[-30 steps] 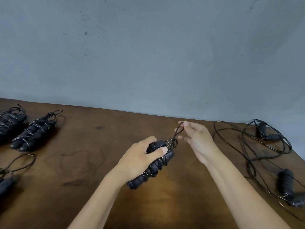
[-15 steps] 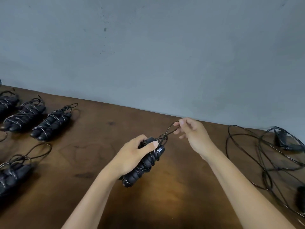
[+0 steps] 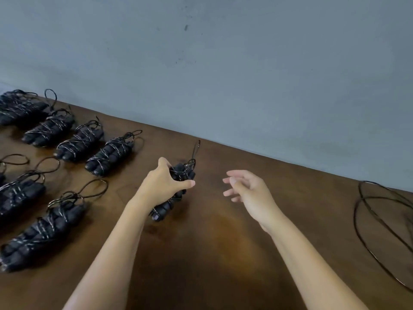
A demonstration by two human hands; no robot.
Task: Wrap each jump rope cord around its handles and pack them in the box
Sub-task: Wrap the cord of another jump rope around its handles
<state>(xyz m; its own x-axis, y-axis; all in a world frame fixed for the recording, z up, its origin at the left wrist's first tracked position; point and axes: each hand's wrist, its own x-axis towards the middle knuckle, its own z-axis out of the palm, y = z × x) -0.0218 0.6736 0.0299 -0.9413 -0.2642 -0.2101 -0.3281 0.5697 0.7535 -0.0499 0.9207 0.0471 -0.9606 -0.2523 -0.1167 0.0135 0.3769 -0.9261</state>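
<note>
Grey wall backs a brown wooden table (image 3: 223,253), and the landmark is the wrapped jump rope (image 3: 176,193) held above the table's middle. The left hand (image 3: 164,186) has its grip curled round this bundle, thumb across the handles, with a short cord loop (image 3: 196,149) poking out of the far end. The right hand (image 3: 248,191) hovers just right of the bundle, its grip spread and holding nothing. Left of the bundle lie two rows of finished bundles (image 3: 109,153), all angled alike. Far right of it sprawls a loose cord (image 3: 380,220) not yet wound. No box shows.

The step in hand looks like setting this bundle down at the row's end. Keep the thumb pressed over the last turns until it rests, and lay it parallel to its neighbours so the loop stays tucked and nothing tangles.
</note>
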